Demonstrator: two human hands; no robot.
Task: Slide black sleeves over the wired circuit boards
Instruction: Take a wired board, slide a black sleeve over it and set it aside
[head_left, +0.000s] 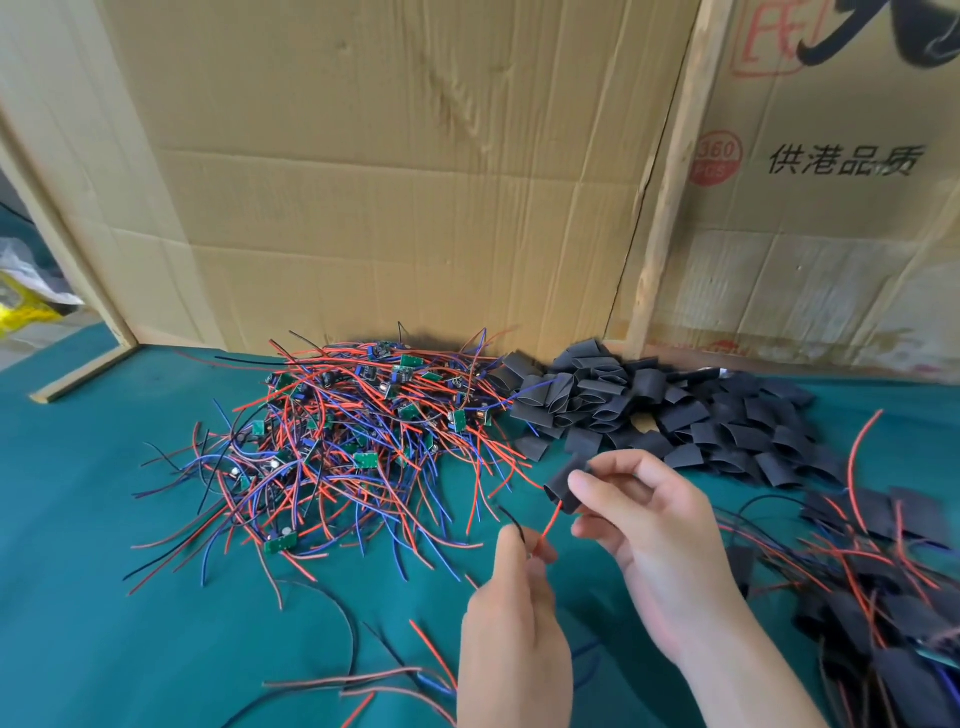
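A green cloth (104, 597) covers the work surface, and everything here is placed against the big tangle of wired circuit boards (343, 441) that sits in the middle of it. Far left of that tangle, past the edge of the cloth, lies something yellow (21, 312), too blurred to name. Behind the tangle stands a wall of flattened cardboard (389, 182), with a wooden post (670, 182) rising behind and to the right. The tangle itself is a heap of red, blue and black leads with small green boards showing among them.

Below and to the right of the tangle, the left hand (514, 623) pinches a red wire (548, 527) and a black wire (511, 519) between thumb and fingertips, both leads rising out of the pinch. The red wire runs up into the black sleeve (563, 486), which the right hand (649, 535) grips between thumb and forefinger just right of the tangle's lower edge. Whether a board is already inside that sleeve cannot be told.

Touching the tangle's right side, the pile of empty sleeves (665, 415) spreads along the foot of the cardboard. Furthest right of the tangle, at the frame's edge, lies a heap of sleeved boards (883, 597), black sleeves with red and black leads trailing from them.
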